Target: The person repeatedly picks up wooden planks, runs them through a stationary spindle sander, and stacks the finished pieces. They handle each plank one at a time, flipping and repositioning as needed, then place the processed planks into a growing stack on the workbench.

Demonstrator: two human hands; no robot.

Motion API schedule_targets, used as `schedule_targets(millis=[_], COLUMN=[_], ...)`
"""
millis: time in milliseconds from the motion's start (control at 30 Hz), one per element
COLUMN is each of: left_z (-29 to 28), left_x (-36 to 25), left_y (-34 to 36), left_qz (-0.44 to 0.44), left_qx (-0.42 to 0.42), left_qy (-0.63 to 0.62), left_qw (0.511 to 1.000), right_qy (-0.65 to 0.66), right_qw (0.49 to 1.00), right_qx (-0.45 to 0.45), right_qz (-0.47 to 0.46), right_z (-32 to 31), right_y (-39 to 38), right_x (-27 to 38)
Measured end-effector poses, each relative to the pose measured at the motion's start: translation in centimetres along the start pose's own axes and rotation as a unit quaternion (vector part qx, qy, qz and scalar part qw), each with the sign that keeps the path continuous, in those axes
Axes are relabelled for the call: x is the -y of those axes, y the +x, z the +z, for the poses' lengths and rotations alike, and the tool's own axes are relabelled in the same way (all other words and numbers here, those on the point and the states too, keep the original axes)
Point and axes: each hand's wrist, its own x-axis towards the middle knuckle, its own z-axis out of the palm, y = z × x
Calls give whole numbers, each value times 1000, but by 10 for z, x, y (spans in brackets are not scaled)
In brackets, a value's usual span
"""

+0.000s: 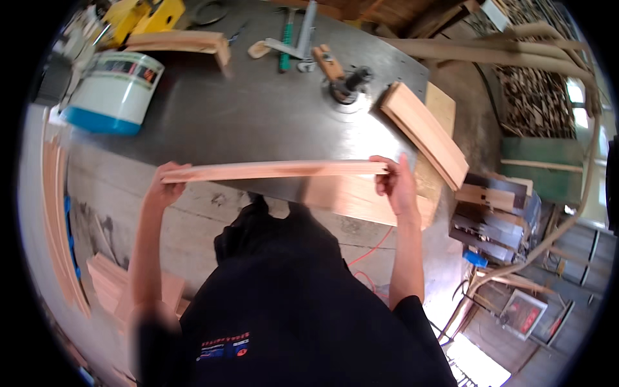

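Observation:
A long, narrow wooden board (271,169) stretches sideways in front of me, over the near edge of the metal-topped table (219,116). My left hand (169,184) is closed around its left end. At the other end my right hand (395,184) grips the board with fingers curled about it. Beyond the board, a machine spindle with a black top (351,87) stands up from the table. To the right of the spindle lies a stack of wooden boards (425,132).
A white and blue bucket (119,90) stands at the table's left, near a yellow machine (145,19). A green-handled hammer (286,42) and a wrench (305,64) lie at the back. More boards (122,284) are stacked low on the left. An orange cord (371,255) crosses the floor.

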Motion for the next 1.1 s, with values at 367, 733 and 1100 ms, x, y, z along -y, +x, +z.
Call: schedule_targets(millis=[367,733,1100], left_z=[14,33,64], left_x=[-14,0,5], left_y=[-5,-18,-65], left_qz=[-186,-80,222], left_qx=[-85,-115,-34], left_qy=[-113,-37,138], left_qw=[972,989,965], right_qy=[-170,-196,-26], right_qw=[984,979,966], right_qx=[15,26,-33], right_qz=[-48,-55,-253], right_z=[27,20,11], right_y=[-18,-21,-8], right_x=[28,24,-6])
